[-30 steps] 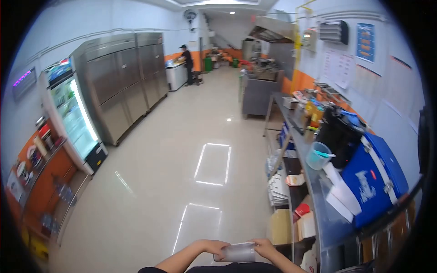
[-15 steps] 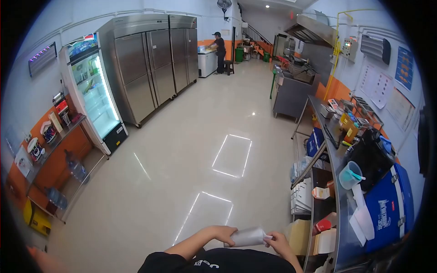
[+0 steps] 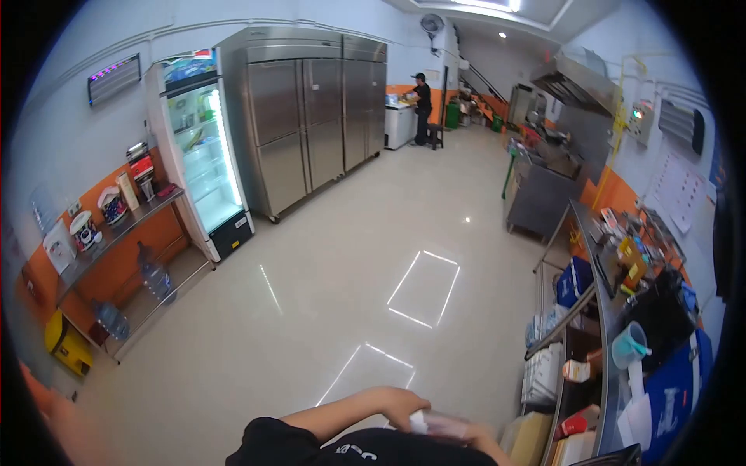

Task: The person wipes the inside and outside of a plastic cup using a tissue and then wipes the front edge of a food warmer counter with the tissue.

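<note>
At the bottom of the head view, in front of my black shirt [image 3: 311, 446], is a pale, see-through plastic roll or pack [image 3: 447, 425]; its exact kind I cannot make out. My left hand [image 3: 404, 405] is closed around its left end, where a whiter patch shows. Against the right end lies my right hand [image 3: 483, 441], blurred, with its fingers not distinguishable.
A steel table [image 3: 610, 388] on my right holds a measuring jug [image 3: 628, 346] and a blue cool box [image 3: 676, 404]. Steel fridges [image 3: 311, 116] and a lit display fridge [image 3: 206, 155] line the left. Far back, a person [image 3: 422, 109] stands at a white chest freezer [image 3: 399, 126].
My view has turned left, so the room sits further right. The plastic pack is now tilted down to the right, and my right hand has come closer to my body.
</note>
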### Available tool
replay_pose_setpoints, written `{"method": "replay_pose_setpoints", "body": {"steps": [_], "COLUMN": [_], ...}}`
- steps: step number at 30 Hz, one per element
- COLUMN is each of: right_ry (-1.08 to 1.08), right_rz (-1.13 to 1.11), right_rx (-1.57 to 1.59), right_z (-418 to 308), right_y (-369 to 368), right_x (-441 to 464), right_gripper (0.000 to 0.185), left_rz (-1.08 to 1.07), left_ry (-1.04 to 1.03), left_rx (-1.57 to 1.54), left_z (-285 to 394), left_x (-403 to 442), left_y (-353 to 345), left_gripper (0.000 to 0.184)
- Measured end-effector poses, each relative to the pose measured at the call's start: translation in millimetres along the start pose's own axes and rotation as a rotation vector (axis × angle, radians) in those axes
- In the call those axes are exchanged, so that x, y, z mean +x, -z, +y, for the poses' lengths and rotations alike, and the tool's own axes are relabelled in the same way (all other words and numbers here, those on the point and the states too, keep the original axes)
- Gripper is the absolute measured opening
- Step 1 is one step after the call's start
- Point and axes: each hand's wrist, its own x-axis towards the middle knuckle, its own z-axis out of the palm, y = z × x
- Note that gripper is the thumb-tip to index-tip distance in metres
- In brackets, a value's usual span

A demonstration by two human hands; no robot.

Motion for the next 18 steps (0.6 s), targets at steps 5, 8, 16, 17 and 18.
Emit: {"method": "replay_pose_setpoints", "body": {"steps": [5,8,16,17,18], "right_ry": [0.158,0.016,0.241,0.396,0.392], "right_rz": [-0.103,-0.304,0.097,0.344,0.365], "right_rx": [-0.425,-0.398,-0.612,-0.689,-0.679], "right_z": [51,66,-3,-18,-23], "right_y": [24,35,-13,-33,-36], "right_x": [47,35,-41,-39,-40], "right_gripper": [0.051,0.05,0.04,0.031,0.031], "left_rz": [-0.113,-0.137,-0.005,0.072,0.051], "left_ry": [0.03,0.067,-0.018,-0.072,-0.078], "left_rx": [-0.198,-0.496,-0.761,-0.743,-0.737], "left_z": [-43,-74,-121,-120,-115], "left_x": [-27,-39,-53,-49,-45], "left_y": [-16,-44,-69,-67,-64], "left_gripper": [0.067,0.063,0.059,0.059,0.059]}}
